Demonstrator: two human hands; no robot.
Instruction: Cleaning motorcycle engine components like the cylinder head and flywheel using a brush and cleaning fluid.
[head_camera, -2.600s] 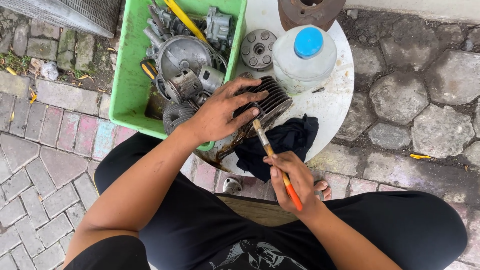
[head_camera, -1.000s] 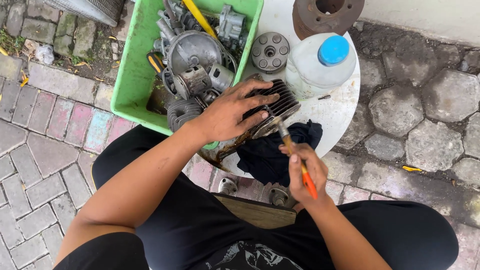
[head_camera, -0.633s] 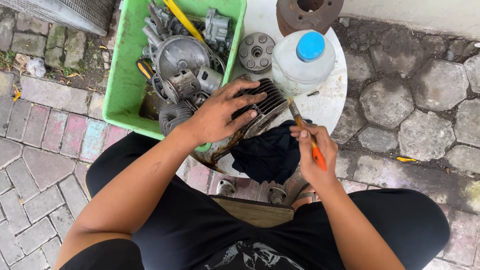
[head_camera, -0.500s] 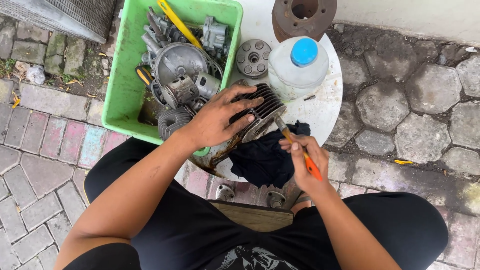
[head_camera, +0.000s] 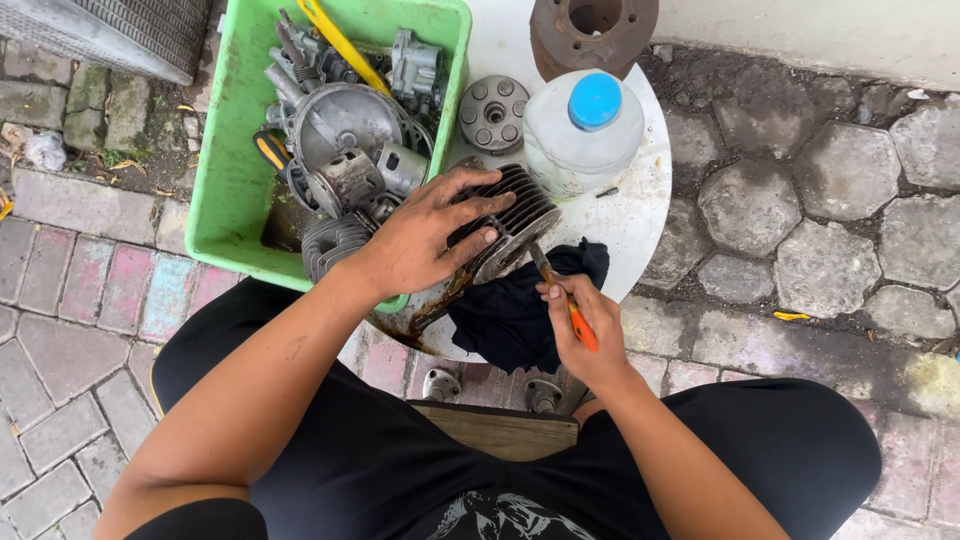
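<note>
Two hands work at a white round table (head_camera: 640, 215). At the far left, a green plastic bin (head_camera: 232, 170) holds grey metal engine parts and a yellow-handled tool. Beside it, the left hand (head_camera: 425, 240) lies spread over a finned engine cylinder (head_camera: 510, 220), fingers curled down on its top and pinning it to the table's near edge, as in the earlier views. The cylinder is dark and grimy, its cooling fins running in close parallel rows, with a paler round face turned toward the person. Rusty brown grime stains the table just below it. A black rag (head_camera: 520, 310) lies bunched against the cylinder's lower right side. Further right, the right hand (head_camera: 585, 335) is closed around an orange-handled tool (head_camera: 565, 300); its tip now meets the cylinder's lower edge, whereas a moment ago the hand stood slightly higher and further right. Behind, a clear jug with a blue cap (head_camera: 585, 130) stands on the table.
</note>
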